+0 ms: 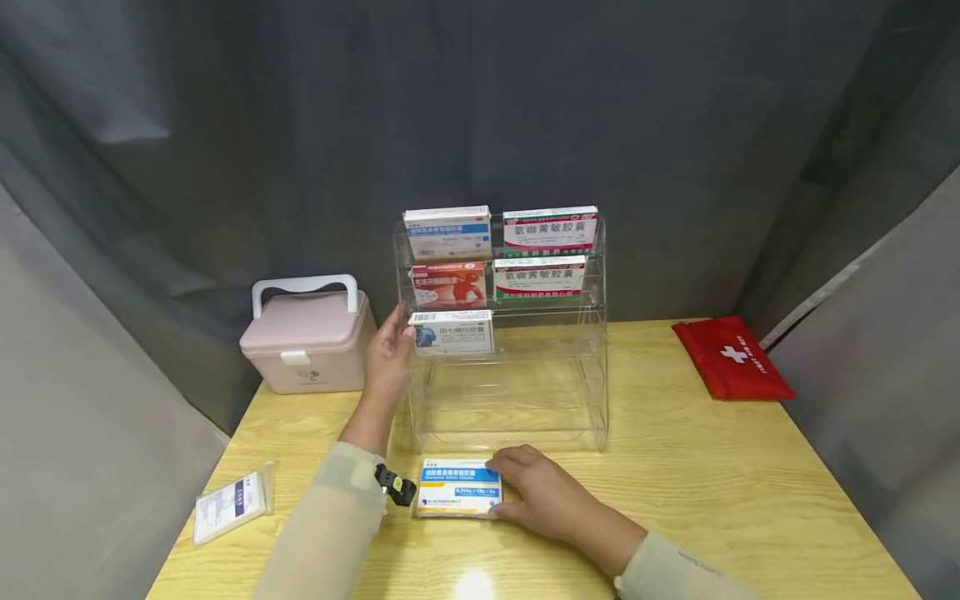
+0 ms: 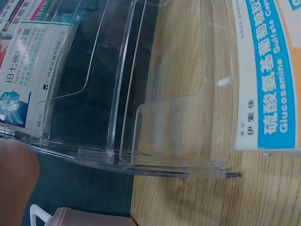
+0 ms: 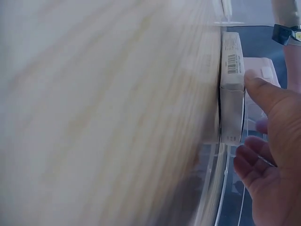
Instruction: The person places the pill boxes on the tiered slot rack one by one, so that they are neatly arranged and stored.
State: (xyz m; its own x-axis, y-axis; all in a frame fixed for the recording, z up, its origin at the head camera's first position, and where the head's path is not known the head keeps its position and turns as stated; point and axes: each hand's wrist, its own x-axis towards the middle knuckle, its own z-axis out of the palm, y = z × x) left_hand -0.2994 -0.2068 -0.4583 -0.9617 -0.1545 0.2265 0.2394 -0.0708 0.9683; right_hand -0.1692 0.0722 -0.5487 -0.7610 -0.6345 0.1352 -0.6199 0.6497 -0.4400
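A clear tiered display rack (image 1: 510,400) stands mid-table. My left hand (image 1: 388,350) grips its left side, thumb beside the grey-white medicine box (image 1: 453,335) on the third tier; in the left wrist view only part of that hand (image 2: 16,181) shows at the rack's edge. Flat on the wood before the rack lies a blue-and-white glucosamine box (image 1: 459,490). My right hand (image 1: 543,496) is at its right end, thumb and fingers spread at the corners. From the right wrist, the thumb tip meets the box (image 3: 232,89) while the other fingers stay loosely bent, apart from it.
Upper tiers hold another blue-and-white box (image 1: 447,237), a red box (image 1: 448,286) and two green-and-red boxes (image 1: 550,233). A pink lidded case (image 1: 307,342) stands left of the rack. A bagged white packet (image 1: 231,506) lies front left, a red first aid pouch (image 1: 731,358) at right.
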